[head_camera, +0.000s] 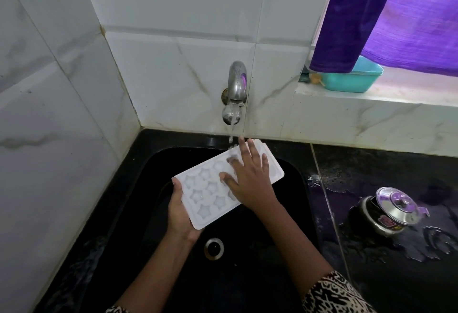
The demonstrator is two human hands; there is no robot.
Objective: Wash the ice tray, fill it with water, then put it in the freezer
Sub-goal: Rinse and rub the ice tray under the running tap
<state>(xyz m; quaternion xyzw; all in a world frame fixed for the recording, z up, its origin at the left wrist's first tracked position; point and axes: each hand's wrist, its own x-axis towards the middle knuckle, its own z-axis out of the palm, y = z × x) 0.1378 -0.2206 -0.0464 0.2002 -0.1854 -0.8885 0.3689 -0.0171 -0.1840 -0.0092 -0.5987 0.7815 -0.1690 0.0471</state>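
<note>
Head view, seemingly washing: left hand (179, 215) grips the ice tray (205, 190) over the sink (138, 189) under the running tap (236, 87), right hand (250, 179) flat on it. Next, level it to fill

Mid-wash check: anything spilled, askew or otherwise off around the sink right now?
Yes, on the black counter right of the sink: water lies in puddles around a small steel pot, and its lid sits tilted rather than flat on the rim. The ice tray, under the running tap, looks fine.
</note>
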